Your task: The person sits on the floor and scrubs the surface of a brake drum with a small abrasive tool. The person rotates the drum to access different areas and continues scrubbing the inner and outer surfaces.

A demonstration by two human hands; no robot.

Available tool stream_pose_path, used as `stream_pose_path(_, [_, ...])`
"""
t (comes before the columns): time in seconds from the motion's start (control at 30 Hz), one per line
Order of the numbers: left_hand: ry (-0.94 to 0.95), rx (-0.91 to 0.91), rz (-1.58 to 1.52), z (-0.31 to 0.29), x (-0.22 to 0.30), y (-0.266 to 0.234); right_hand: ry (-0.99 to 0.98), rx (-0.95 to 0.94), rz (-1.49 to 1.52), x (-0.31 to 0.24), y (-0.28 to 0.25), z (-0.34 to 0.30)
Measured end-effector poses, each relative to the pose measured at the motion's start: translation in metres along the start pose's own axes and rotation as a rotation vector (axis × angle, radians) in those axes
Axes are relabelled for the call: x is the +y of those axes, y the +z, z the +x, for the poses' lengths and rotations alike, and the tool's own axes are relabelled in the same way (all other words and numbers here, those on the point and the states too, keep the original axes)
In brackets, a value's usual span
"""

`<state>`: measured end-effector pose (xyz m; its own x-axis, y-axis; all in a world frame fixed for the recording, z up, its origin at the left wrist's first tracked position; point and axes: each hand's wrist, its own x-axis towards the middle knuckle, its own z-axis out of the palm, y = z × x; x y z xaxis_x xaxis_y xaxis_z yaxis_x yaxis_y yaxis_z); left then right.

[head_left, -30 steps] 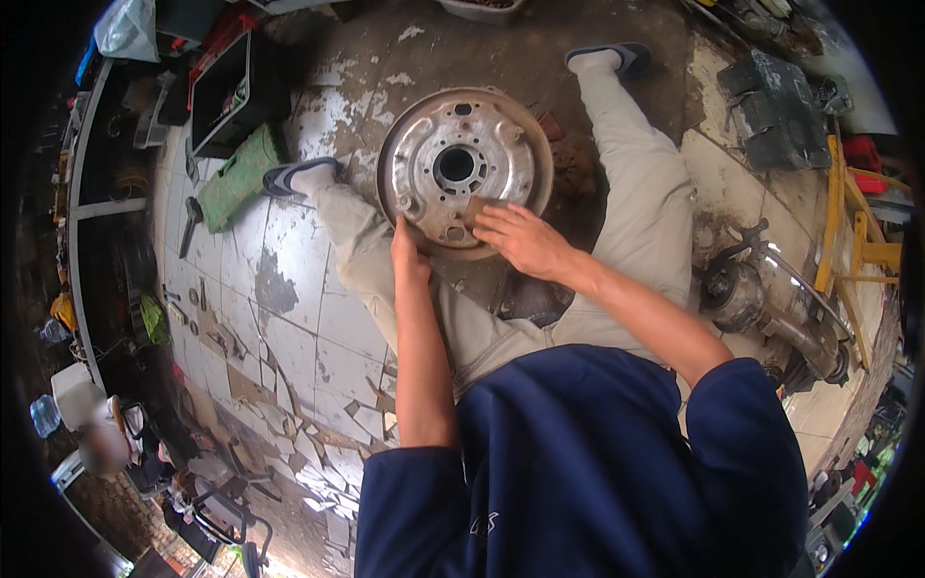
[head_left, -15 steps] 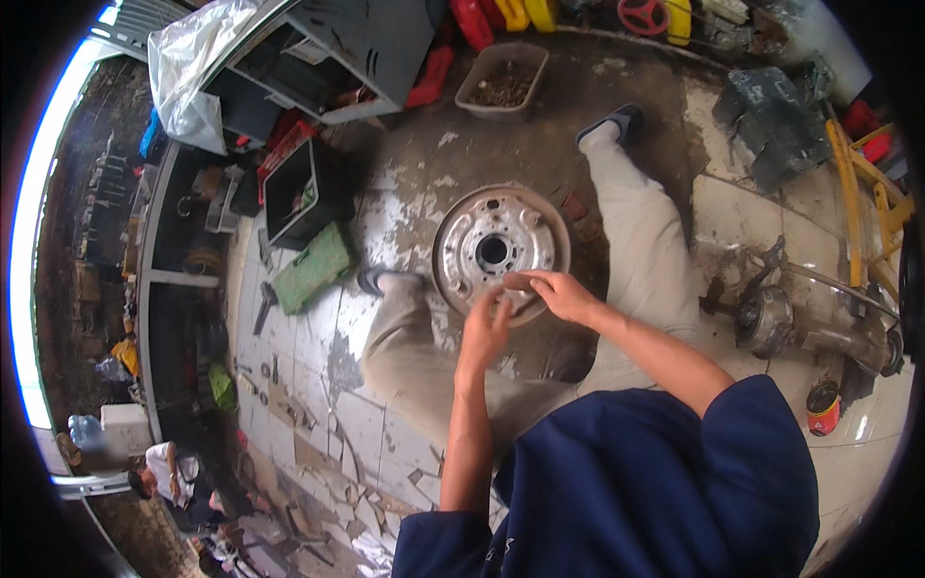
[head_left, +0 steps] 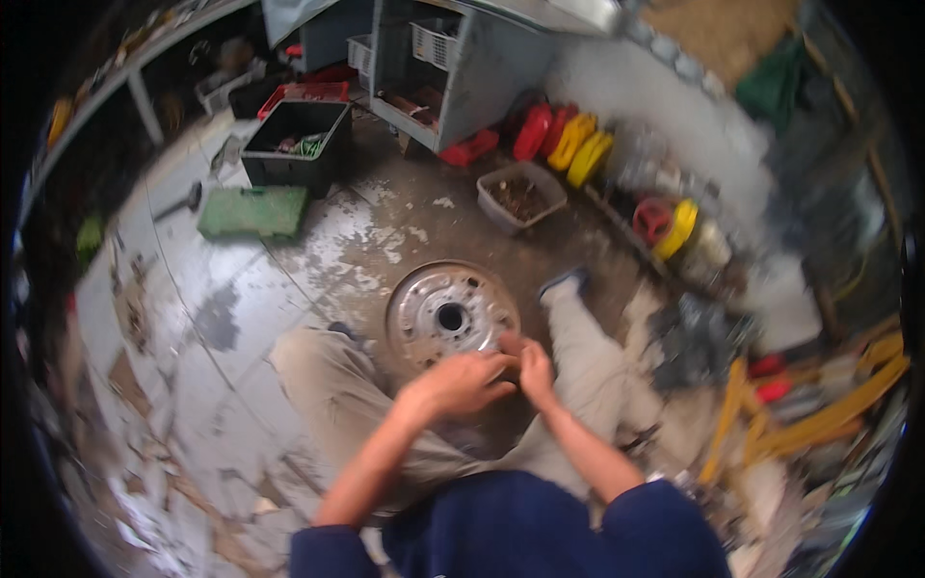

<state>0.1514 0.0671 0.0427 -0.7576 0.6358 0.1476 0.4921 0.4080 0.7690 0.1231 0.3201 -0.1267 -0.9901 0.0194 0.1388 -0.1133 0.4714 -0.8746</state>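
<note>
A round, rusty metal brake plate [head_left: 414,323] with a dark central hole lies on the floor between my legs. My two hands meet over its near right edge. In my right hand [head_left: 536,374], the fingers are closed on a small reddish-brown piece [head_left: 509,344], whose kind is too blurred to tell. My left hand [head_left: 461,382] is beside it, fingers curled in and touching the right hand's fingers. Whatever lies between the left fingertips is hidden.
A green case [head_left: 252,214], a black crate [head_left: 299,144] and a hammer [head_left: 179,204] are at the far left. Ahead stands a tub [head_left: 520,207] of small parts near red and yellow containers [head_left: 576,144]. A yellow metal frame [head_left: 819,419] is at right; broken tiles litter the lower left.
My view has turned, so the surroundings have shifted and tilted. My left hand has come up against my right, which still pinches the brown piece. The brake plate remains on the floor.
</note>
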Motion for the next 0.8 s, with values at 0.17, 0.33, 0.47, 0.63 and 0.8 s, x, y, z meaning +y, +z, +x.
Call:
stream_pose_path(0.17, [-0.260, 0.093, 0.486, 0.047, -0.099, -0.040, 0.165, -0.764, -0.456, -0.037, -0.036, 0.047])
stream_pose_path(0.33, [-0.678, 0.235, 0.584, 0.025, -0.221, -0.031, 0.055, -0.684, -0.392, -0.069, -0.031, 0.069])
stream_pose_path(0.47, [-1.143, 0.482, 0.431, 0.003, -0.252, 0.010, 0.044, -0.770, -0.266, -0.113, -0.021, 0.064])
stream_pose_path(0.63, [-1.142, 0.701, 0.092, 0.006, -0.268, 0.040, -0.177, -0.653, -0.361, -0.136, -0.025, 0.074])
stream_pose_path(0.8, [-1.012, 0.641, -0.033, -0.016, -0.304, 0.026, -0.254, -0.570, -0.513, -0.125, -0.027, 0.089])
